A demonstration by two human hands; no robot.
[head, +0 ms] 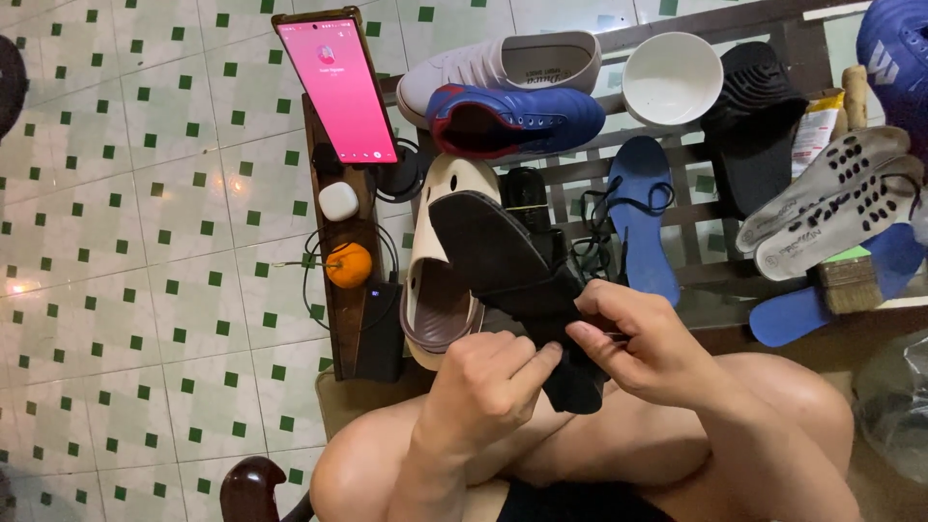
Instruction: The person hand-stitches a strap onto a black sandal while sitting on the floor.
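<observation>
Left grip (493, 372) and right grip (633, 338) both clasp a black insole (503, 261), held tilted above the knees, toe end up-left. Just behind it: beige clog (435, 309) on the slatted bench (696, 155), blue shoe (512, 121), white bowl (672, 77).

We noted black insole (512, 280), blue shoe (517, 121), white shoe (503, 66), orange fruit (349, 265), pink phone screen (338, 87), green-and-white checked floor (145, 242).
</observation>
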